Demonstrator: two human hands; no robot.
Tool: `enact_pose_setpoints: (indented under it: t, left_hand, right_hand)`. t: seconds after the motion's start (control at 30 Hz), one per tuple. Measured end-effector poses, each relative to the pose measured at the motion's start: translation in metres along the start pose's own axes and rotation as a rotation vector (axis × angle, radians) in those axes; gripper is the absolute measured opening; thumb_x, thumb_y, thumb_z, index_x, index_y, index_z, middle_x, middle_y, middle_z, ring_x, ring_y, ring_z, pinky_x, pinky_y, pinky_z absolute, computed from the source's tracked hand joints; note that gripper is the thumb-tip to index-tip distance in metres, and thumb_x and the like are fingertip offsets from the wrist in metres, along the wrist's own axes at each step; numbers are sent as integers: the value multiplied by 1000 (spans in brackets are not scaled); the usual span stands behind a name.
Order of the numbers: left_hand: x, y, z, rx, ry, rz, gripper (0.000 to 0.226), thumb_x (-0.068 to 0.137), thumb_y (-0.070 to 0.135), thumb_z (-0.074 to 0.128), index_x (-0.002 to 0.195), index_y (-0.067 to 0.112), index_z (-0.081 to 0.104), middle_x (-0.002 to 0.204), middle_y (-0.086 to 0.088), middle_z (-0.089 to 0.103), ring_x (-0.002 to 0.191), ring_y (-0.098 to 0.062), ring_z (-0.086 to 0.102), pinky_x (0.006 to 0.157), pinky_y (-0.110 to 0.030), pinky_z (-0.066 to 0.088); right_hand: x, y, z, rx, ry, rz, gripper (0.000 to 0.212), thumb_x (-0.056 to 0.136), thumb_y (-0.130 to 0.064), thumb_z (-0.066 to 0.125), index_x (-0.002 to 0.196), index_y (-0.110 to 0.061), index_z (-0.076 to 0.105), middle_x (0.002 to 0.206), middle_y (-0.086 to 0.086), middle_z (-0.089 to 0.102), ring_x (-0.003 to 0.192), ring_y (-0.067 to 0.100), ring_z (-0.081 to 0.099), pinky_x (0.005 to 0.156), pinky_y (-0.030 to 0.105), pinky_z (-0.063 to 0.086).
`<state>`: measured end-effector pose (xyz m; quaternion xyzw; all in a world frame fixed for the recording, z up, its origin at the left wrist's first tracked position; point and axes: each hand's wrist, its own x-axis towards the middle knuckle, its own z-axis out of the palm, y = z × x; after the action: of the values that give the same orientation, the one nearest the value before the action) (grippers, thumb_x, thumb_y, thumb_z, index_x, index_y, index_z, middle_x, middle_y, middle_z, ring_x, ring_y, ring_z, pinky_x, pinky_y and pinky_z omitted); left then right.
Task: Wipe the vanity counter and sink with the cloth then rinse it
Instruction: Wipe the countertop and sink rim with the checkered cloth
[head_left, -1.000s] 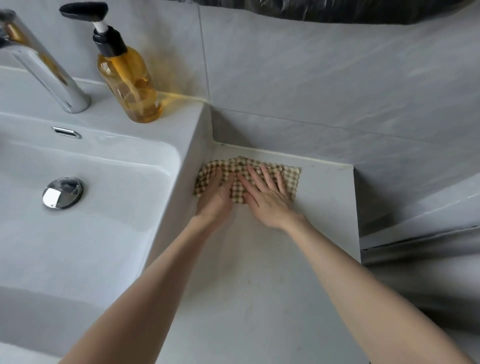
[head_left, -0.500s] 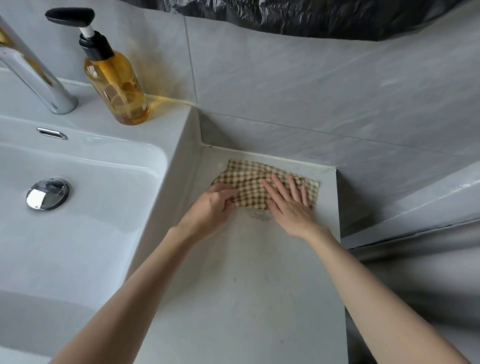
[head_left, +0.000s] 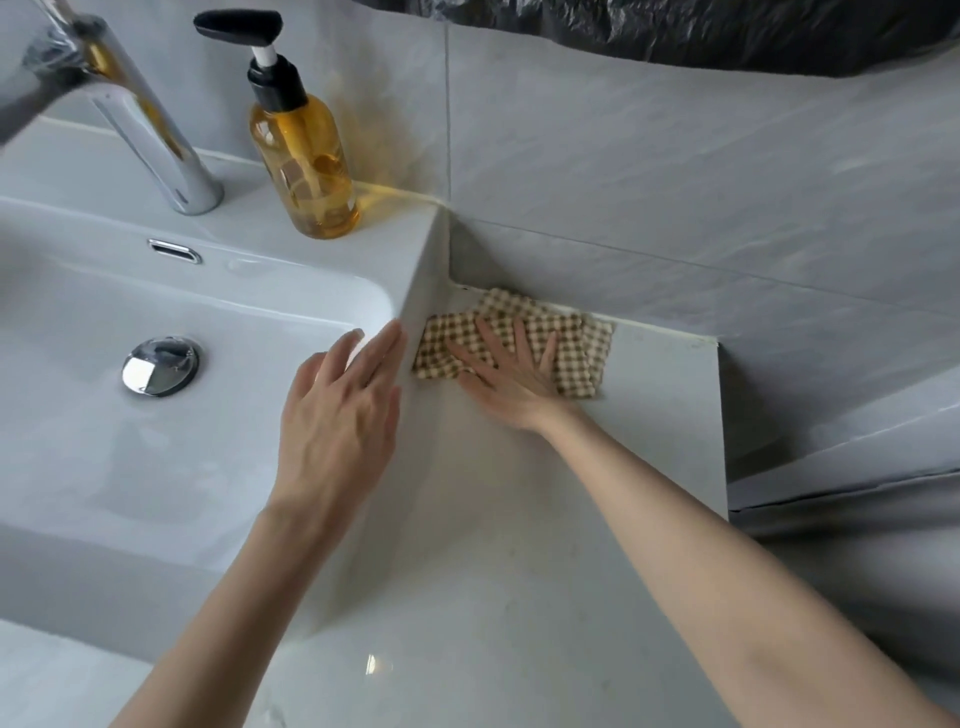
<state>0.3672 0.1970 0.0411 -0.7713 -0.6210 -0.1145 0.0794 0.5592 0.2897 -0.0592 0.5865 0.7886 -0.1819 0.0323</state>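
A brown-and-cream checked cloth (head_left: 571, 343) lies flat on the pale vanity counter (head_left: 519, 545), in the back corner where the wall meets the raised sink's side. My right hand (head_left: 506, 382) presses flat on the cloth with fingers spread. My left hand (head_left: 340, 415) is off the cloth, fingers apart and holding nothing, hovering over the right rim of the white sink (head_left: 197, 457). The counter sits lower than the sink's rim.
A chrome tap (head_left: 150, 145) and an amber pump soap bottle (head_left: 304, 161) stand on the sink's back ledge. A chrome drain plug (head_left: 158, 366) sits in the basin. Grey tiled wall behind; the counter ends at a step on the right (head_left: 719, 415).
My left hand has lifted off the cloth and moved left over the sink's rim. My right hand has slid the cloth left, back into the corner against the sink.
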Motion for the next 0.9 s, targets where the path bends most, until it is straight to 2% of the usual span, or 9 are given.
enact_pose_setpoints:
  t: [0.07,0.17,0.23,0.3,0.43,0.5,0.67,0.8,0.9]
  left_hand:
    - [0,-1,-1,5,26,-19,41,91,14,48,132,12,52,137,2,54,125,-27,49,96,-32,30]
    - [0,2,1,-5,18,-25,43,91,14,42,133,11,50,138,2,52,128,-26,46,104,-33,29]
    - [-2,3,3,-24,6,-31,44,91,10,45,136,10,47,141,1,50,130,-26,44,111,-37,28]
    - [-2,4,5,-60,6,-44,48,89,6,52,136,9,47,141,-1,49,131,-26,45,113,-39,28]
    - [-2,5,4,-88,-1,-54,49,87,5,54,136,8,48,141,-4,50,130,-28,46,113,-41,31]
    - [-3,5,3,-88,-20,-51,51,87,6,54,137,7,46,143,-5,48,131,-29,45,113,-41,30]
    - [-5,5,6,-124,-35,-62,55,88,10,54,141,10,41,146,-5,43,131,-29,44,112,-40,31]
    - [-7,5,8,-133,-34,-56,59,87,13,54,144,11,36,149,-3,39,136,-27,39,111,-38,29]
    - [-7,4,9,-126,-42,-62,59,88,15,49,145,12,33,150,-3,36,138,-26,35,114,-40,24]
  right_hand:
    - [17,-3,-4,26,15,3,46,100,-50,12,145,-53,3,159,-15,-11,145,26,-20,107,63,-22]
    - [32,-2,-8,72,58,106,49,102,-40,13,150,-42,3,160,-13,-6,147,19,-13,113,55,-18]
    - [30,-8,-8,90,48,129,50,103,-38,14,151,-37,2,160,-12,-7,147,20,-14,114,52,-17]
    - [12,-19,1,73,20,57,50,103,-37,14,151,-34,4,160,-12,-10,147,23,-16,114,51,-17]
    - [-66,-40,31,32,28,-139,56,93,-48,-3,149,-44,2,158,-15,-14,144,20,-23,110,47,-24]
    - [-86,-41,37,34,3,-156,49,96,-47,0,145,-52,-2,156,-20,-18,142,16,-27,110,48,-26]
    - [-18,-10,13,39,79,28,45,100,-45,10,143,-56,0,158,-18,-12,147,22,-16,112,55,-17]
    - [33,3,-7,70,40,149,46,100,-46,13,146,-52,6,159,-17,-8,147,23,-15,111,58,-18]
    - [26,-19,-5,78,2,172,48,100,-46,11,148,-45,9,159,-15,-11,146,26,-18,108,59,-21]
